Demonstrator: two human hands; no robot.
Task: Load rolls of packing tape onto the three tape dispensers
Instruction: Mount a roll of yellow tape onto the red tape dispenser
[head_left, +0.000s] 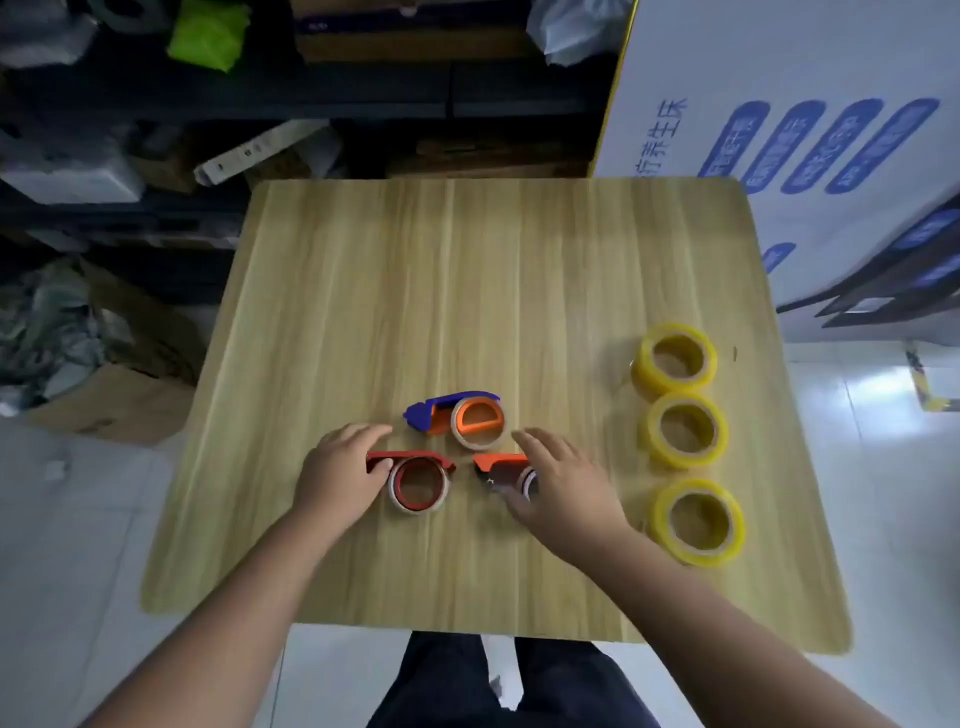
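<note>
A person's two hands hover over three tape dispensers on a wooden table (363, 291), none yet holding a fresh roll. The left hand (340, 475), fingers loosely spread, rests against the handle end of a red dispenser (415, 475) whose hub carries what looks like a spent cardboard core. The right hand (558, 491), also unclenched, covers part of an orange-red dispenser (501, 467); whether it grips is unclear. Just beyond both hands lies a blue-and-orange dispenser (457, 421), likewise ringed by a bare core. Three full yellow tape rolls (685, 431) wait in a line, well right of the right hand. Judging by this, loading has barely begun.
</note>
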